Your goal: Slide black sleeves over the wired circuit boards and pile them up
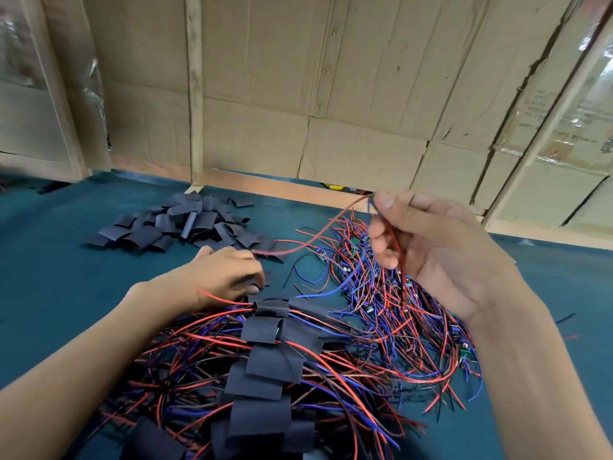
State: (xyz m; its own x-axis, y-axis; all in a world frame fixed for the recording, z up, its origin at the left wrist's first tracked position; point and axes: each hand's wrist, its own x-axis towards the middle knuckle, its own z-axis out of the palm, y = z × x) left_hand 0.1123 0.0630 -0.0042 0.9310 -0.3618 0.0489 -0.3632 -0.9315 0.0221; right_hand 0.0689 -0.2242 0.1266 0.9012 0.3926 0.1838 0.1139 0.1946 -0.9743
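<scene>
Both forearms bare to the frame edge, left hand (229, 273) and right hand (431, 247) ungloved

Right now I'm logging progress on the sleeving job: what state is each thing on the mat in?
Left hand: down on the mat, fingers curled on a dark piece, likely a sleeve.
Right hand: raised, fingers pinching wires.
Held wires: lifted, trailing down to the mat.
Empty sleeves: loose heap, unused.
Sleeved boards: covered, piled in a row.
Bare wired boards: tangled, unsleeved.

I see loose black sleeves (185, 224) heaped far left, bare wired boards (381, 293) tangled right, sleeved boards (268, 356) stacked nearest me.
</scene>
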